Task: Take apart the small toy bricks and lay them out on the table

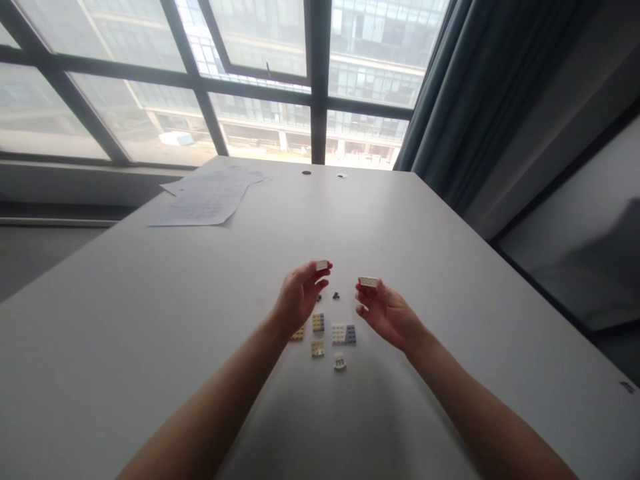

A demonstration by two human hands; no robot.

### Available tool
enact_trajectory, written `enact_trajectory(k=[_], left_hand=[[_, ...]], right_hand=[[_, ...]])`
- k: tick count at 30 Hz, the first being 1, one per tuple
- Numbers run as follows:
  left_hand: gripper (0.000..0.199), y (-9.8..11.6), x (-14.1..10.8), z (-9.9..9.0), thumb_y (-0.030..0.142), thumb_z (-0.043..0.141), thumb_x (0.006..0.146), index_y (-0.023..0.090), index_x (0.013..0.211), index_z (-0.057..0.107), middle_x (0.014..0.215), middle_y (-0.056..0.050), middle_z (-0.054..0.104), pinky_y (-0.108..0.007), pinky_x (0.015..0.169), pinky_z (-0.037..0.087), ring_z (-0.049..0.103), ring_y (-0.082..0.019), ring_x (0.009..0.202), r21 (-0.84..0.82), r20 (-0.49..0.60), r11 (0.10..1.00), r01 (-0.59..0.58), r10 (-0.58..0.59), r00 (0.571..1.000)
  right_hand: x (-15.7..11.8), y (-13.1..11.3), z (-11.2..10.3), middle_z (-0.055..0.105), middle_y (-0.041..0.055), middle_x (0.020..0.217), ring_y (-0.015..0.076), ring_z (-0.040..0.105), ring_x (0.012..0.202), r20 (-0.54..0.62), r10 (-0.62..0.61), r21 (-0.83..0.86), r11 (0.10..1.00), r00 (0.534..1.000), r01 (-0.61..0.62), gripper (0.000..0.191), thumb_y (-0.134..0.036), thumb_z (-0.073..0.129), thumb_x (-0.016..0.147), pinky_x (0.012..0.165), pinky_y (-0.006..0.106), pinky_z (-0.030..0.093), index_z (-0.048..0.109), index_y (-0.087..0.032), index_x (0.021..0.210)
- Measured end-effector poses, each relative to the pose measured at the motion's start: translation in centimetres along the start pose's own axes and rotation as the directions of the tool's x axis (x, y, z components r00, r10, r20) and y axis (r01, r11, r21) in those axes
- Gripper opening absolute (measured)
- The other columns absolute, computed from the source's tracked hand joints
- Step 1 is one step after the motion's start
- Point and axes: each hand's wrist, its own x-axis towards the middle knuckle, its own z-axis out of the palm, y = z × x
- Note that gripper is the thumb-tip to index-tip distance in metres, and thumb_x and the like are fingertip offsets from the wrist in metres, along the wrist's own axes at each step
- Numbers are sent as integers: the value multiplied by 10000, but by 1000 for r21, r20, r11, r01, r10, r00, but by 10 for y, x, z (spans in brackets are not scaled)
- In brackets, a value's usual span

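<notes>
My left hand (300,293) pinches a small cream toy brick (322,265) between thumb and fingers, above the table. Apart from it, my right hand (387,308) grips a second cream toy brick (369,282), longer than the first. Below and between my hands lie a white and grey brick piece (343,333), a tan and grey brick piece (319,323) and a pale tan piece (318,348). Closest to me is a small white piece (340,362). A tan piece (299,333) is partly hidden by my left wrist. A tiny dark piece (336,295) sits farther off.
Printed papers (205,197) lie at the far left of the white table (430,227). Two round cable holes are near its back edge, one being a dark disc (307,173). Windows stand behind, and a dark curtain (465,100) hangs at the right.
</notes>
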Motion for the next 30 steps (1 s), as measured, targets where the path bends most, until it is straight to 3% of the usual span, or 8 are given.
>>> enact_trajectory(k=[3, 5, 7, 9, 11, 13, 17, 30], left_hand=[[347, 4, -5, 1, 472, 618, 744, 158, 874, 689, 931, -94, 692, -347, 769, 488, 634, -215, 864, 46, 72, 999, -7, 3, 997], [263, 6, -6, 3, 417, 678, 724, 183, 841, 700, 933, -68, 685, -353, 819, 466, 618, -208, 880, 229, 188, 962, -149, 106, 976], [206, 6, -5, 6, 394, 679, 742, 209, 828, 704, 944, -51, 682, -371, 883, 429, 594, -210, 921, 463, 360, 803, -375, 216, 907], [186, 4, -3, 9, 385, 679, 750, 220, 831, 708, 936, -49, 687, -398, 915, 389, 570, -227, 952, 617, 528, 563, -550, 223, 820], [183, 0, 0, 12, 380, 682, 750, 221, 836, 713, 943, -55, 690, -414, 908, 370, 557, -244, 962, 672, 636, 377, -637, 147, 758], [185, -5, 1, 13, 382, 689, 747, 224, 841, 718, 950, -57, 690, -414, 902, 359, 552, -246, 964, 681, 680, 291, -672, 91, 728], [196, -13, 4, 13, 405, 701, 745, 236, 843, 719, 968, -50, 686, -400, 900, 347, 542, -239, 980, 678, 691, 280, -680, 73, 719], [186, -20, 4, 10, 398, 693, 775, 259, 897, 712, 989, -16, 678, -389, 891, 339, 527, -224, 988, 681, 690, 276, -678, 67, 720]], right_hand=[[-6, -2, -12, 641, 110, 1093, 203, 596, 916, 6, -58, -178, 982, 998, 58, 460, -549, 409, 914, 772, 332, 481, 606, -183, 1111], [-11, -3, -23, 633, 94, 1060, 202, 581, 907, 46, -123, -415, 900, 991, 131, 389, -500, 493, 891, 788, 340, 473, 608, -186, 1089], [-15, -2, -32, 614, 87, 1060, 214, 550, 972, 119, -216, -651, 720, 969, 240, 297, -416, 554, 878, 866, 368, 444, 616, -188, 1059], [-19, 2, -37, 598, 91, 1073, 223, 515, 1038, 204, -269, -791, 521, 941, 320, 226, -338, 563, 885, 935, 385, 401, 623, -184, 1040], [-20, 6, -37, 596, 90, 1067, 221, 505, 1042, 253, -254, -858, 387, 933, 338, 190, -287, 564, 891, 952, 389, 381, 621, -180, 1037], [-19, 10, -35, 596, 84, 1064, 218, 504, 1020, 264, -228, -893, 309, 937, 327, 179, -266, 575, 887, 939, 386, 383, 620, -184, 1040], [-13, 14, -31, 592, 70, 1066, 218, 488, 1021, 265, -237, -909, 261, 935, 324, 209, -266, 623, 860, 932, 375, 378, 619, -192, 1055], [3, 20, -26, 600, 72, 1059, 233, 492, 1024, 294, -270, -877, 305, 917, 371, 245, -294, 643, 842, 929, 401, 400, 633, -212, 1072]])
